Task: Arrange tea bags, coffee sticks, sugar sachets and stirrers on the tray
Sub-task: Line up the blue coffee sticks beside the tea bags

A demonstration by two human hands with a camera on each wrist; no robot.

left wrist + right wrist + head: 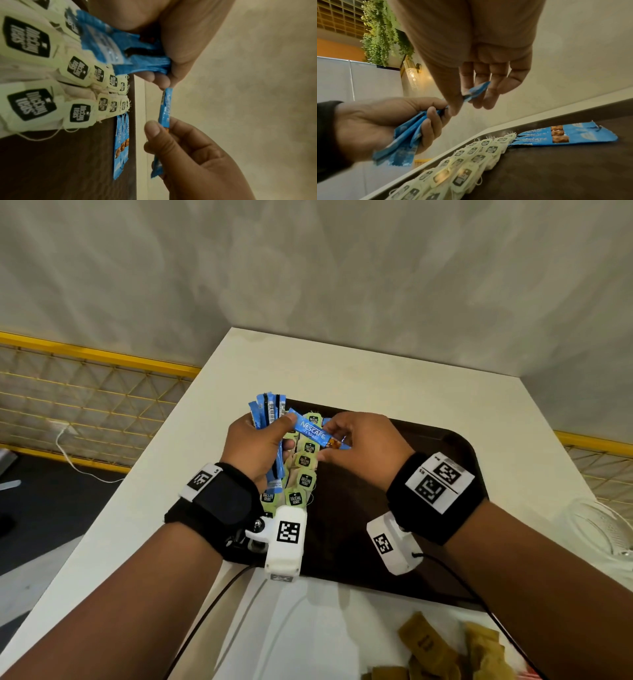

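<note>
My left hand grips a bundle of blue coffee sticks above the left end of the dark brown tray. Its thumb also presses the left end of one blue Nescafe stick. My right hand pinches the other end of that stick between thumb and fingers. Two rows of pale green tea bags lie along the tray's left side. A few coffee sticks lie flat on the tray at the far end of the tea bags.
The tray sits on a white table against a beige wall. Brown sachets lie on the table near the front right. A clear glass container stands at the right edge. A yellow mesh railing runs to the left.
</note>
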